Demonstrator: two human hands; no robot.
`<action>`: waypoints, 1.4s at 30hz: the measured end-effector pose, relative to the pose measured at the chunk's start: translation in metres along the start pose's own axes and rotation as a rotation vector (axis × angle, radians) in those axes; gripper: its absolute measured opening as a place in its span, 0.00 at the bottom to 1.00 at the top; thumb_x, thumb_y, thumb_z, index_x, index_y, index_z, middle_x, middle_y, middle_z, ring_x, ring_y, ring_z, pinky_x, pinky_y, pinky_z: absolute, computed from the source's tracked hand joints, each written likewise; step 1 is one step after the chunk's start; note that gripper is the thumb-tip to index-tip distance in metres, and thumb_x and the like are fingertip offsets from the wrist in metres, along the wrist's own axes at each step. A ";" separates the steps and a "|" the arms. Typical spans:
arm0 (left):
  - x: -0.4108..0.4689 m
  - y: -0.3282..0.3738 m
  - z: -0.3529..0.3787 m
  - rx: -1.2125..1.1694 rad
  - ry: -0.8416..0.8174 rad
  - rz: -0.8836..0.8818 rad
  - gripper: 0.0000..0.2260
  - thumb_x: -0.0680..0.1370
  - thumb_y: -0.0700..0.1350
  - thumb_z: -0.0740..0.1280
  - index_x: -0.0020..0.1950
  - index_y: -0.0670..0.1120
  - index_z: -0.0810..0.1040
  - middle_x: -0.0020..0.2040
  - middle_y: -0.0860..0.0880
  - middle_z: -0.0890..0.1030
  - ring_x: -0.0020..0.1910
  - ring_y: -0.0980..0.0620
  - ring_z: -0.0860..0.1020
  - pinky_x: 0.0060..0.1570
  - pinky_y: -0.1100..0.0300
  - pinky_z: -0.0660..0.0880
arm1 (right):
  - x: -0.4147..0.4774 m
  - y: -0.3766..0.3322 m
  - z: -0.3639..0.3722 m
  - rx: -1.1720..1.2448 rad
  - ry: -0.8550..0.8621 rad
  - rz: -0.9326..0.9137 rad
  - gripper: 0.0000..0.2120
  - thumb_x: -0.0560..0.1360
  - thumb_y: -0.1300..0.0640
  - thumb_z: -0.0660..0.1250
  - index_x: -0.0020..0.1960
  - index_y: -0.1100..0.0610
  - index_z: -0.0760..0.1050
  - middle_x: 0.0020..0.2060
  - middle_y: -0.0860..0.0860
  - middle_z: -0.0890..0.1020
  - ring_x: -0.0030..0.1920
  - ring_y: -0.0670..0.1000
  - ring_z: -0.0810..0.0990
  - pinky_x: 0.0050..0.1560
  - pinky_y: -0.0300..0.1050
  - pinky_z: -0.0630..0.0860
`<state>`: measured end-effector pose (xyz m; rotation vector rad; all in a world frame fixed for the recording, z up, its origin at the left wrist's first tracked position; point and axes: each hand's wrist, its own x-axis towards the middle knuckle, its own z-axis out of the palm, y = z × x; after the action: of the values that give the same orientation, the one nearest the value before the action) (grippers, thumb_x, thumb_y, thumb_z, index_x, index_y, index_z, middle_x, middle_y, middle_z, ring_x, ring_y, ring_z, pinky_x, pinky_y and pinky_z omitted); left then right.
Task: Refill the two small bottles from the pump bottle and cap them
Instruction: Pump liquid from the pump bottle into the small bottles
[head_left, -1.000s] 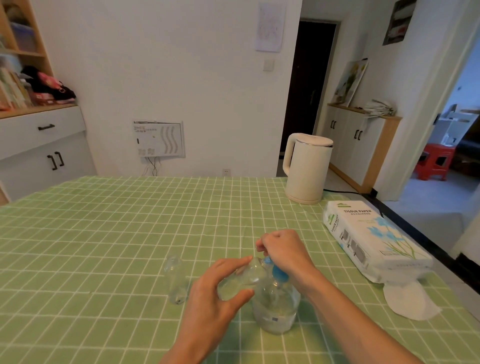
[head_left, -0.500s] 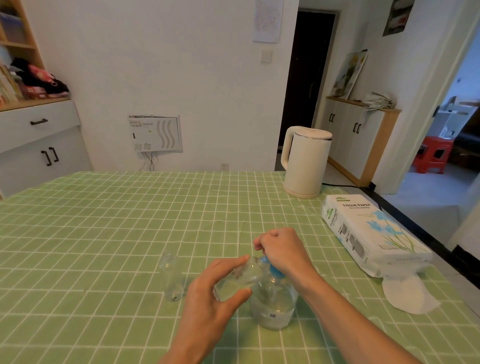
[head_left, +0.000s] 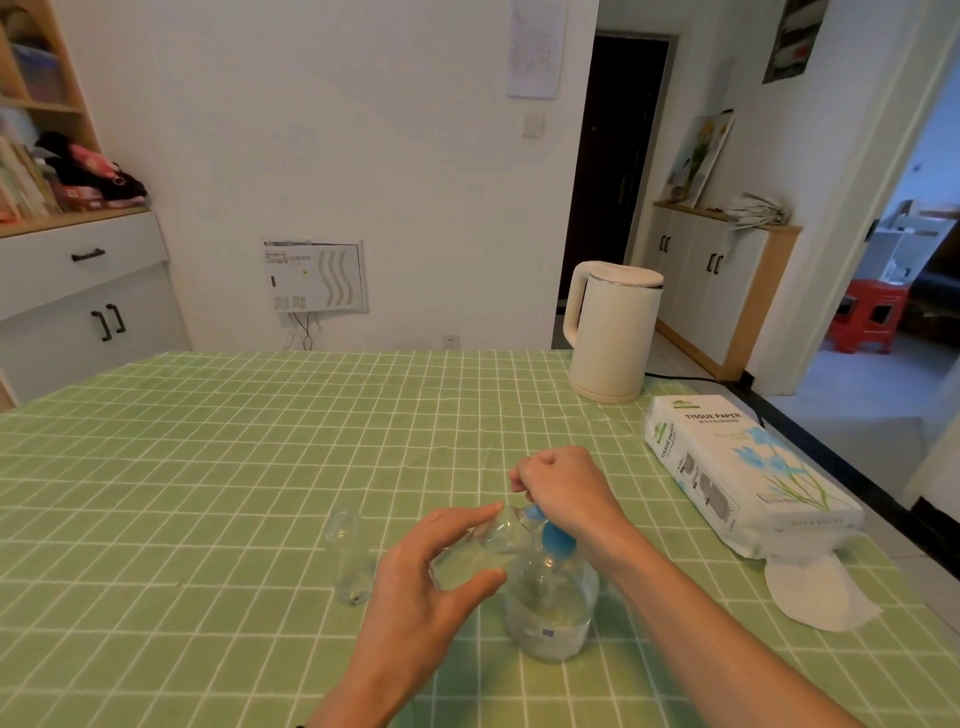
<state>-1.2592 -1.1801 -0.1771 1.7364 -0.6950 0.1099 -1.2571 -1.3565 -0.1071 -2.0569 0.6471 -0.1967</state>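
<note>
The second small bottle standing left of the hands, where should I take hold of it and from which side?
Grip the empty small bottle around its clear mid-body, coming from its left, likely with the left hand. It stands upright and alone on the tablecloth, open there; the pump bottle crowds its right.

A cream kettle (head_left: 613, 332) stands at the table's far right on the green checked cloth (head_left: 208, 467). Nearer, a tissue pack (head_left: 743, 473) lies along the right edge, with a loose tissue (head_left: 815, 592) just beside its near end. A red stool (head_left: 867, 314) stands far right.
</note>
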 end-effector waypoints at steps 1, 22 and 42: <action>0.000 0.000 0.000 0.001 -0.001 0.001 0.25 0.72 0.38 0.81 0.62 0.60 0.84 0.57 0.62 0.86 0.61 0.60 0.83 0.62 0.73 0.73 | 0.000 0.000 0.000 -0.003 0.004 -0.005 0.17 0.81 0.57 0.66 0.54 0.72 0.82 0.57 0.65 0.87 0.43 0.56 0.81 0.65 0.65 0.80; -0.004 -0.003 0.002 -0.003 0.002 0.008 0.24 0.72 0.38 0.81 0.64 0.59 0.84 0.58 0.60 0.86 0.62 0.58 0.83 0.63 0.72 0.73 | -0.002 0.006 -0.002 0.088 -0.033 0.009 0.08 0.84 0.54 0.64 0.49 0.45 0.79 0.50 0.46 0.88 0.55 0.50 0.86 0.66 0.56 0.81; -0.007 -0.010 0.007 -0.009 0.005 -0.022 0.24 0.72 0.41 0.81 0.65 0.58 0.84 0.60 0.62 0.86 0.62 0.61 0.82 0.63 0.73 0.73 | -0.004 0.010 0.000 0.056 -0.069 0.018 0.15 0.83 0.59 0.63 0.45 0.48 0.84 0.48 0.46 0.89 0.55 0.50 0.87 0.68 0.56 0.81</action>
<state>-1.2620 -1.1821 -0.1905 1.7339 -0.6714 0.0955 -1.2639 -1.3590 -0.1153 -1.9948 0.6113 -0.1312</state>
